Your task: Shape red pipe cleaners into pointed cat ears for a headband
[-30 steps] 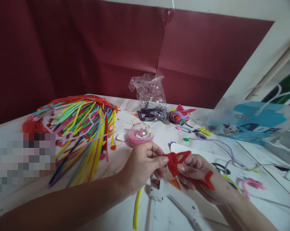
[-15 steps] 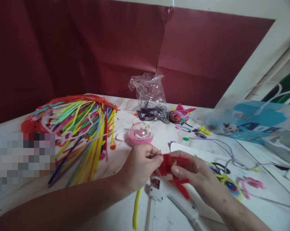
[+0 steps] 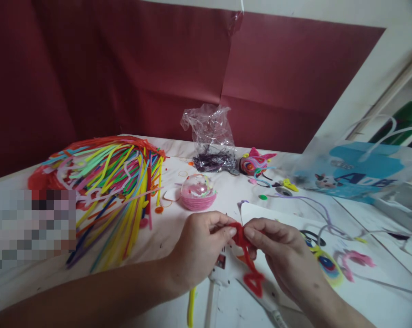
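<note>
Between my two hands is a bent red pipe cleaner (image 3: pixel 253 283), wound into a tight clump at the top with a folded loop hanging below. My left hand (image 3: pixel 206 243) pinches the clump's left side between thumb and finger. On its other side my right hand (image 3: pixel 277 246) grips it with thumb and fingertips. Under the hands lies a white glue gun (image 3: pixel 221 274), partly hidden. A yellow pipe cleaner (image 3: pixel 191 307) lies beside it. Just beyond my left hand sits a clear dome on a coiled pink base (image 3: pixel 198 200).
A large heap of coloured pipe cleaners (image 3: pixel 113 173) spreads over the left. At the back stand a clear plastic bag (image 3: pixel 213 146) and a pink fuzzy figure (image 3: pixel 255 163). A white sheet with a yellow-and-blue eye piece (image 3: pixel 327 264) lies right, before a translucent carrier bag (image 3: pixel 359 168).
My right hand has moved its grip up to the clump, close to my left fingertips. The red ends that stuck out rightward now hang down as a loop.
</note>
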### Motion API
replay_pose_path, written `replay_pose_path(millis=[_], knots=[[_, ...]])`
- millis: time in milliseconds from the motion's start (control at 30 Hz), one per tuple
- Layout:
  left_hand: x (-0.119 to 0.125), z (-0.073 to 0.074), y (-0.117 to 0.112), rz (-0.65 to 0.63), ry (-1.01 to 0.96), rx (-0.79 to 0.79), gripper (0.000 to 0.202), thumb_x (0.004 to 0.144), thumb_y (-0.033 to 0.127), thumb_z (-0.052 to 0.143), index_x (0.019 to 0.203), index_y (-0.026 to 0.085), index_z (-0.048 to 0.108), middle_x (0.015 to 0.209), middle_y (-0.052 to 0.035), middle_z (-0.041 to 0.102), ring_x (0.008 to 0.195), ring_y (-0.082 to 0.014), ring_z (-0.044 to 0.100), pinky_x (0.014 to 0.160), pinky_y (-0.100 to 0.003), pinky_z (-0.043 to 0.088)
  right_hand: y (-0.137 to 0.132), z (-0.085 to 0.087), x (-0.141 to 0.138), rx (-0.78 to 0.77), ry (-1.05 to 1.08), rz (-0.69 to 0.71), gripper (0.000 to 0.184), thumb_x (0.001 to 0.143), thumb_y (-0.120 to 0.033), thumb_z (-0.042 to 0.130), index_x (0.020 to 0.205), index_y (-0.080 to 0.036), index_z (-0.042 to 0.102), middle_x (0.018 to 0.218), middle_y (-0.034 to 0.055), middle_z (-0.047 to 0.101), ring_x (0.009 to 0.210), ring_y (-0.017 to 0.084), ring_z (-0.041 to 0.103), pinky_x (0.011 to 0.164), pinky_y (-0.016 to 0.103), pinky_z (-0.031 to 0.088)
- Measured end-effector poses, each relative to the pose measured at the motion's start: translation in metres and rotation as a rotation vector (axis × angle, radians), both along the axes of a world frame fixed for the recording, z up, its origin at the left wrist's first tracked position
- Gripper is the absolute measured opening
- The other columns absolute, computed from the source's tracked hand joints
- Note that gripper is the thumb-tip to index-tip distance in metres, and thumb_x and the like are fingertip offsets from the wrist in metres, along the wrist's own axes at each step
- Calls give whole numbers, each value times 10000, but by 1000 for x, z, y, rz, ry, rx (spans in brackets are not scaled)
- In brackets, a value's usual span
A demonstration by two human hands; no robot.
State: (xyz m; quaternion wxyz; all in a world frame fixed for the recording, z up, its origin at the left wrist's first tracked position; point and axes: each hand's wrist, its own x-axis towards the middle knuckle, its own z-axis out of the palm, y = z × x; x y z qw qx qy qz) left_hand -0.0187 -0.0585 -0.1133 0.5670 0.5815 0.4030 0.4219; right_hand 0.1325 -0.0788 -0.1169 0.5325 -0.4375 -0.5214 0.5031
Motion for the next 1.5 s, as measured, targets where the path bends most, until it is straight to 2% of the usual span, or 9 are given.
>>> replay_pose_path(millis=[267, 433, 533, 633, 767, 867, 1067, 1300, 1500], knots=[[2, 4, 1, -36, -57, -31, 72, 713, 191, 552, 767, 151, 579, 601, 2, 590, 532, -112, 577, 423, -181, 433, 1, -1, 3, 59, -41, -68, 164, 697, -290, 691, 594, -166, 663, 521, -3, 596, 502, 104, 468, 483, 212, 380], [-1, 6, 2, -51, -16, 13, 100, 735, 227, 530, 699, 139, 563, 522, 22, 534, 454, -83, 504, 412, -179, 400, 0, 1, 1, 46, -99, -81, 212, 679, -325, 701, 580, -149, 637, 495, -10, 568, 475, 89, 455, 453, 194, 371], [-3, 7, 2, -28, 44, 98, 123, 739, 207, 521, 639, 139, 538, 520, 31, 512, 457, -66, 473, 430, -169, 375, -1, 3, 0, 22, -39, -46, 184, 676, -336, 706, 725, -172, 636, 604, -6, 601, 538, 107, 516, 492, 202, 427], [-4, 6, 0, -40, 113, 149, 114, 746, 199, 509, 658, 142, 554, 564, 26, 527, 500, -70, 482, 459, -172, 377, -2, 6, 0, 36, -63, 12, 255, 659, -311, 725, 856, -195, 613, 715, 0, 612, 638, 140, 568, 560, 233, 472], [-4, 3, -1, -76, 149, 216, 97, 733, 158, 502, 665, 146, 570, 595, 20, 550, 563, -82, 498, 501, -177, 379, -4, 8, 0, 1, -194, 95, 168, 698, -299, 689, 677, -151, 614, 617, 12, 626, 574, 128, 561, 526, 218, 443], [-4, 4, 0, -73, 126, 165, 92, 728, 175, 506, 661, 143, 560, 591, 15, 549, 534, -86, 492, 473, -184, 370, -3, 8, 1, -20, -175, 72, 183, 698, -285, 688, 609, -147, 607, 554, -3, 621, 519, 103, 536, 487, 193, 419], [-4, 7, 2, -68, 101, 81, 96, 715, 194, 525, 638, 143, 551, 507, 34, 499, 462, -76, 458, 438, -184, 360, 2, 10, 2, -94, -47, 130, 199, 639, -312, 733, 622, -148, 623, 554, 4, 653, 509, 110, 577, 505, 201, 452], [-3, 5, 0, -141, 125, 52, 101, 718, 186, 512, 632, 140, 540, 473, 33, 495, 421, -70, 446, 420, -185, 343, 4, 4, 6, -73, -154, 122, 250, 652, -347, 721, 584, -138, 601, 492, -18, 584, 445, 75, 473, 429, 184, 347], [-2, 8, 0, -128, 58, -12, 98, 723, 196, 526, 644, 137, 528, 460, 36, 491, 406, -68, 453, 412, -180, 364, 5, 4, 10, -115, -54, 171, 216, 655, -319, 727, 594, -144, 617, 530, 1, 622, 489, 98, 526, 483, 206, 408]])
